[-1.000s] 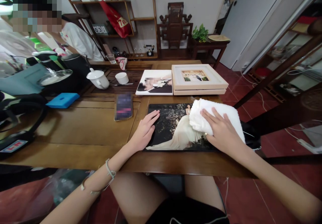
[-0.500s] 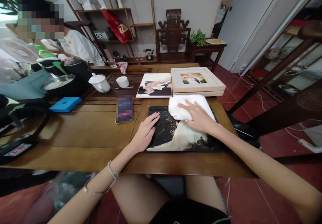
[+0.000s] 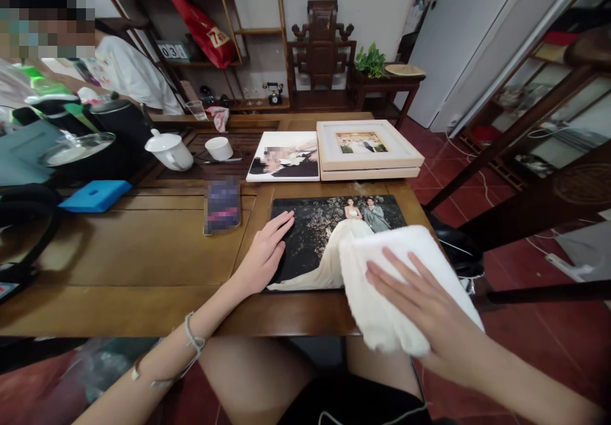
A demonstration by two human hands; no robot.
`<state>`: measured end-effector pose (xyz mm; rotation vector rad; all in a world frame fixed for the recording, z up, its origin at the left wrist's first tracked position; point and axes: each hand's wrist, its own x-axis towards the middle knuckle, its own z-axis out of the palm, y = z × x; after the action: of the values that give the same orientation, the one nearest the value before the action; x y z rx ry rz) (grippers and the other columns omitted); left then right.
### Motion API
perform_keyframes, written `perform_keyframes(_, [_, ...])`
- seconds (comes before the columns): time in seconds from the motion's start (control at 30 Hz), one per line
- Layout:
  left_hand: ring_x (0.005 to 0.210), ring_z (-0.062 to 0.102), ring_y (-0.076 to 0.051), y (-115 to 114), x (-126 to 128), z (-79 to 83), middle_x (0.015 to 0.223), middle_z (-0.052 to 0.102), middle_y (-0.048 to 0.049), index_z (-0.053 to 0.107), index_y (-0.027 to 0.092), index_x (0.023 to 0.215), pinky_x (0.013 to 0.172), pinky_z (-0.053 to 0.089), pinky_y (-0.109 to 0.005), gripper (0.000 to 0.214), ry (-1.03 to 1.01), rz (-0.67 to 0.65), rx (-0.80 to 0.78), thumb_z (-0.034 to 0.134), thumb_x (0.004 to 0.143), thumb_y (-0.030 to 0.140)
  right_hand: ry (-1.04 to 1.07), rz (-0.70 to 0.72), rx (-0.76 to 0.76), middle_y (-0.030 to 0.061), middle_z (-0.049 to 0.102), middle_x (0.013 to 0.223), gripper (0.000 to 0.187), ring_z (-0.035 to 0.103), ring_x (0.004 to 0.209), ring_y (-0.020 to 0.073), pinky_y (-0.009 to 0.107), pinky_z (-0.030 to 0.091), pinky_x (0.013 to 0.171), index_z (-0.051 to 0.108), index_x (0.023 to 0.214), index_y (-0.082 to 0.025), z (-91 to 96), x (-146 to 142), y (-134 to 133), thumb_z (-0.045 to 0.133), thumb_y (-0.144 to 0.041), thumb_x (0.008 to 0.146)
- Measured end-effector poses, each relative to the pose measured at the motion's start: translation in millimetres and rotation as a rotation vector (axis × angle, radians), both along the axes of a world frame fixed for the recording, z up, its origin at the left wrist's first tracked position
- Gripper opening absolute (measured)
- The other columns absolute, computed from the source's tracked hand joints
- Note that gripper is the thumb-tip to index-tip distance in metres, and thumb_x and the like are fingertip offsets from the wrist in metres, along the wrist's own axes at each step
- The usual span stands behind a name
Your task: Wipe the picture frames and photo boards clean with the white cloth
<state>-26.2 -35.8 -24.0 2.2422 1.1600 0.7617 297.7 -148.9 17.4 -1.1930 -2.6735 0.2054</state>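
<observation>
A dark wedding photo print point(image 3: 315, 234) lies flat near the front edge of the wooden table point(image 3: 143, 253). My left hand point(image 3: 262, 256) rests flat on its left edge, fingers stretched out. My right hand point(image 3: 420, 307) presses a folded white towel point(image 3: 382, 285) onto the print's near right corner, fingers spread on top of the cloth. The towel hangs partly past the table's front edge and hides that corner of the print.
Behind the print lie a second photo print point(image 3: 285, 156) and a stack of light framed pictures point(image 3: 365, 148). A phone point(image 3: 223, 205), blue pad point(image 3: 95, 195), white teapot point(image 3: 169, 150) and cup point(image 3: 219, 148) sit left. Another person point(image 3: 124, 75) is at far left.
My right hand has swept the towel from the print's upper middle down to its near right corner, uncovering the couple in the picture. My left hand has stayed put.
</observation>
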Motion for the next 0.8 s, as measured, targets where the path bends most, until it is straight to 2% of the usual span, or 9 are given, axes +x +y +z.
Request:
perform_keyframes(0.1, [0.145,0.027,-0.025,0.5,-0.1,-0.4,0.154,0.036,-0.0070,0.039,0.025,0.146,0.120,0.019,-0.051,0.050,0.000,-0.004,0.002,0.032,0.096,0.020,0.009,0.081,-0.033,0.0074,0.031,0.155,0.094,0.009,0.147,0.0312,0.059,0.013,0.117,0.021,0.153,-0.017,1.4,-4.5,2.7,0.053,-0.012,0.065])
perform_keyframes(0.23, [0.144,0.029,-0.025,1.1,-0.9,-2.3,0.154,0.037,-0.0067,0.040,0.025,0.146,0.120,0.019,-0.051,0.050,-0.013,-0.003,0.016,0.033,0.096,0.020,0.075,-0.018,-0.060,0.0052,0.034,0.154,0.093,0.015,0.146,0.0278,0.060,0.013,0.116,0.029,0.151,-0.021,-2.5,5.5,74.6,0.047,-0.007,0.060])
perform_keyframes(0.33, [0.144,0.029,-0.024,1.2,-1.4,-2.6,0.154,0.037,-0.0072,0.039,0.024,0.146,0.120,0.020,-0.051,0.050,-0.012,-0.011,0.026,0.032,0.096,0.020,0.150,-0.153,-0.021,0.0061,0.043,0.149,0.082,0.023,0.144,0.0283,0.059,0.017,0.116,0.040,0.145,-0.021,-6.4,15.0,135.1,0.047,-0.010,0.064])
perform_keyframes(0.43, [0.144,0.028,-0.024,0.9,-1.5,-2.0,0.154,0.037,-0.0071,0.039,0.024,0.146,0.120,0.021,-0.051,0.050,-0.013,-0.009,0.024,0.032,0.096,0.020,0.175,-0.260,0.003,0.0080,0.048,0.145,0.071,0.030,0.142,0.0296,0.057,0.021,0.116,0.047,0.140,-0.019,-8.5,18.8,157.9,0.047,-0.013,0.069])
perform_keyframes(0.5, [0.144,0.028,-0.024,0.6,-1.2,-1.9,0.154,0.037,-0.0068,0.039,0.024,0.146,0.120,0.021,-0.051,0.050,-0.010,-0.002,0.018,0.032,0.096,0.019,0.148,-0.242,0.015,0.0081,0.046,0.147,0.075,0.028,0.142,0.0299,0.058,0.019,0.116,0.044,0.142,-0.019,-8.7,15.8,144.3,0.047,-0.012,0.068])
perform_keyframes(0.57, [0.144,0.028,-0.024,0.2,-0.9,-2.2,0.154,0.036,-0.0069,0.039,0.024,0.146,0.119,0.021,-0.052,0.050,-0.006,0.001,0.017,0.032,0.096,0.019,0.103,-0.164,0.025,0.0068,0.041,0.151,0.085,0.021,0.145,0.0295,0.060,0.016,0.116,0.037,0.147,-0.019,-7.4,7.7,112.4,0.048,-0.010,0.063])
perform_keyframes(0.63, [0.145,0.028,-0.024,-0.1,-0.6,-2.7,0.154,0.035,-0.0069,0.038,0.024,0.146,0.119,0.021,-0.052,0.051,-0.003,0.000,0.020,0.031,0.096,0.018,0.055,-0.043,0.004,0.0054,0.034,0.154,0.094,0.014,0.147,0.0286,0.061,0.012,0.116,0.028,0.151,-0.019,-4.4,-4.6,73.0,0.048,-0.009,0.060])
perform_keyframes(0.7, [0.145,0.027,-0.024,-0.4,-0.3,-2.8,0.155,0.035,-0.0069,0.037,0.025,0.147,0.119,0.020,-0.052,0.051,-0.001,-0.004,0.022,0.030,0.097,0.018,0.022,0.116,-0.026,0.0060,0.030,0.156,0.093,0.007,0.147,0.0300,0.061,0.008,0.116,0.025,0.151,-0.016,-0.2,-17.8,39.6,0.051,-0.012,0.062])
perform_keyframes(0.8, [0.145,0.027,-0.024,-0.7,-0.2,-2.1,0.155,0.035,-0.0070,0.036,0.025,0.147,0.119,0.020,-0.052,0.051,0.005,-0.005,0.025,0.030,0.097,0.017,-0.003,0.257,-0.084,0.0061,0.027,0.157,0.092,0.007,0.147,0.0312,0.060,0.007,0.117,0.028,0.150,-0.014,4.8,-29.6,23.1,0.054,-0.016,0.062])
